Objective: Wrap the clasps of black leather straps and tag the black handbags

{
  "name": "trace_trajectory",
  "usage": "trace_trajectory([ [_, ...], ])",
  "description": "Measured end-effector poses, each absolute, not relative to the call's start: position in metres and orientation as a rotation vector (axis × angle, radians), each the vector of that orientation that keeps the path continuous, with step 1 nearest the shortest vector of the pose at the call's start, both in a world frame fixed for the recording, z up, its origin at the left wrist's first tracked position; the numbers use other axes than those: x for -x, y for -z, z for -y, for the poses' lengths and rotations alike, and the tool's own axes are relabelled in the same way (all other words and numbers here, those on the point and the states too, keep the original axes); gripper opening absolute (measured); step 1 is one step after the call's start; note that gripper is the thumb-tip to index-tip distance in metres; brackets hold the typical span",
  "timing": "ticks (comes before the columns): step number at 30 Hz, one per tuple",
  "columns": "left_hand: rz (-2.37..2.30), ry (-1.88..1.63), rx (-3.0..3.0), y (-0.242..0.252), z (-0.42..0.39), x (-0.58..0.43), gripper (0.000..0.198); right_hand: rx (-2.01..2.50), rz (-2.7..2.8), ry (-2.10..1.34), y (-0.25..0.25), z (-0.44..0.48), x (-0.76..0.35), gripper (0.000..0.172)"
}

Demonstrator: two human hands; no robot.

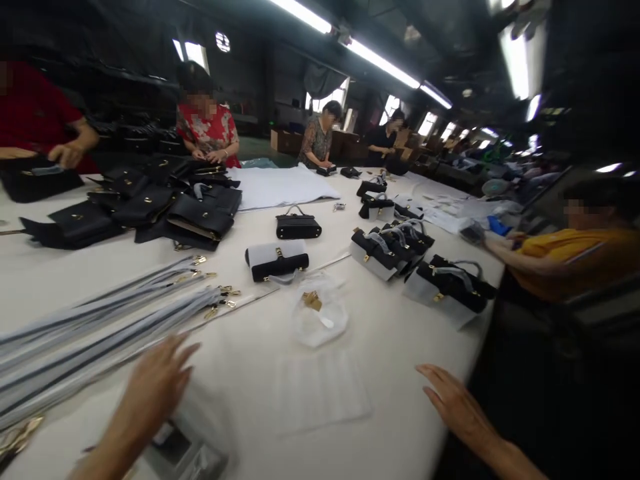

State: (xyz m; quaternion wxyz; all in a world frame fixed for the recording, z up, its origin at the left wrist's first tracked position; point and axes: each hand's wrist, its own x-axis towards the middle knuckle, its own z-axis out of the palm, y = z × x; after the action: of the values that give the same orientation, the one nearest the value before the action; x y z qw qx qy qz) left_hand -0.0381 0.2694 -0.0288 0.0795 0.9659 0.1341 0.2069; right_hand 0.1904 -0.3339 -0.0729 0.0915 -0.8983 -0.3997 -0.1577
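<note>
My left hand point(159, 377) hovers low over the white table, fingers apart and holding nothing. Beneath its wrist lies a clear plastic-wrapped item point(187, 447), blurred. Wrapped bag straps point(125, 327) with gold clasps stretch along the table to the left of that hand. My right hand point(457, 407) is at the table's right edge, fingers stretched out and nothing in them. Between the two hands lies a thin white translucent sheet point(323, 390). Just beyond it, a clear plastic bag point(320, 327) contains small gold-coloured pieces point(313, 301).
Two small black handbags, one upright point(299, 227) and one part-covered in white sheet point(277, 261), sit mid-table. More wrapped handbags point(450, 283) line the right side. Black bags point(195, 217) are heaped at left. Several co-workers surround the table, including a person in yellow point(565, 257).
</note>
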Motion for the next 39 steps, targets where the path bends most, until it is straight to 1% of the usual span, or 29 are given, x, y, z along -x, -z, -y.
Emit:
trace_trajectory([
  [4, -0.189, -0.342, -2.777, 0.078, -0.118, -0.019, 0.042, 2.718, 1.089, 0.776, 0.060, 0.397, -0.280, 0.038],
  [7, -0.164, -0.185, -2.513, 0.108, -0.014, -0.053, 0.042, 2.635, 0.796, 0.909, 0.030, 0.428, -0.358, 0.040],
  [9, -0.205, -0.018, -2.270, 0.114, 0.042, -0.082, 0.041, 2.530, 0.514, 1.007, 0.011, 0.456, -0.408, 0.043],
  [11, -0.292, 0.164, -1.986, 0.106, 0.090, -0.125, 0.043, 2.463, 0.268, 1.047, 0.001, 0.493, -0.451, 0.048],
  [14, -0.431, 0.332, -1.529, 0.083, 0.159, -0.208, 0.058, 2.482, 0.113, 0.923, 0.003, 0.553, -0.496, 0.059],
  [17, -0.523, 0.354, -1.189, 0.063, 0.217, -0.284, 0.080, 2.489, 0.016, 0.544, 0.014, 0.596, -0.518, 0.076],
  [20, -0.562, 0.358, -1.025, 0.058, 0.256, -0.336, 0.102, 2.461, -0.043, 0.214, 0.023, 0.614, -0.531, 0.095],
  [24, -0.600, 0.343, -0.901, 0.069, 0.282, -0.379, 0.118, 2.460, 0.000, 0.074, 0.031, 0.618, -0.552, 0.108],
  [28, -0.607, 0.327, -0.874, 0.079, 0.303, -0.413, 0.122, 2.370, 0.065, -0.124, 0.037, 0.622, -0.578, 0.112],
  [32, -0.621, 0.273, -0.940, 0.077, 0.322, -0.437, 0.116, 2.205, 0.146, -0.385, 0.045, 0.625, -0.593, 0.119],
  [33, -0.637, 0.266, -0.952, 0.076, 0.326, -0.442, 0.115, 2.183, 0.169, -0.438, 0.047, 0.624, -0.595, 0.117],
  [36, -0.659, 0.253, -0.969, 0.072, 0.332, -0.453, 0.115, 2.227, 0.164, -0.499, 0.050, 0.619, -0.601, 0.098],
  [39, -0.648, 0.242, -0.950, 0.067, 0.345, -0.470, 0.118, 2.319, 0.107, -0.482, 0.047, 0.624, -0.621, 0.090],
])
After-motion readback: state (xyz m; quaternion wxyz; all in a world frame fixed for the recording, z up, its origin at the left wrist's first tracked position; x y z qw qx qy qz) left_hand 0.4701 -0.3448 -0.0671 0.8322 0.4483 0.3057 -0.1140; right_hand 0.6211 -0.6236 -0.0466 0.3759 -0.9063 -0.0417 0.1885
